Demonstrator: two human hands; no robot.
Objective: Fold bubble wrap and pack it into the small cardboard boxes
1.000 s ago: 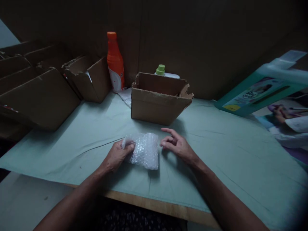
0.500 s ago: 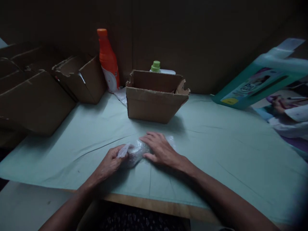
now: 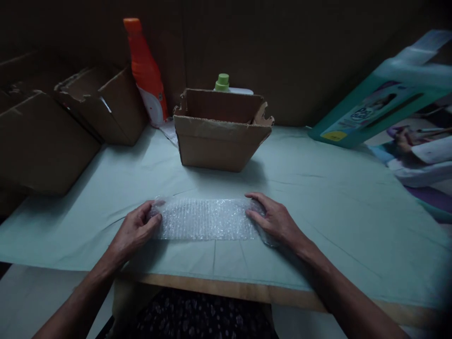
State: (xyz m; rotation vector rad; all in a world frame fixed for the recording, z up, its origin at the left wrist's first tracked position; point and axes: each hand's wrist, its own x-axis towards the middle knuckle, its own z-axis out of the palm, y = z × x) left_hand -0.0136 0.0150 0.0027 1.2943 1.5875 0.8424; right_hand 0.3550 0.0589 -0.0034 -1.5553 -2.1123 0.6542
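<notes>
A: Labels to record?
B: On one teal, translucent plastic jug (image 3: pixel 377 101), right: pictured label (image 3: pixel 367 110), white lettering opening with "P", remainder illegible, yellow patch below. On one orange-red, tapered plastic bottle (image 3: pixel 145 70), back left: pale label, wording too small to read.

A: Other stock, counted?
B: One white container (image 3: pixel 225 88) with green cap, mostly hidden behind the centre box. Open-topped brown cardboard boxes, at least three: one at centre (image 3: pixel 213 146), one smaller (image 3: pixel 122 110) beside the orange-red bottle, one larger (image 3: pixel 45 141) far left; further edges too dark to count.

A: And in hand?
B: One long strip of clear bubble wrap (image 3: pixel 208 219), spread crosswise above the pale green cloth of one worktop (image 3: pixel 318 188), nearer than the centre box and apart from it. Left hand (image 3: pixel 136 226): grip closed on the left end. Right hand (image 3: pixel 278 221): grip closed around the curled right end.
</notes>
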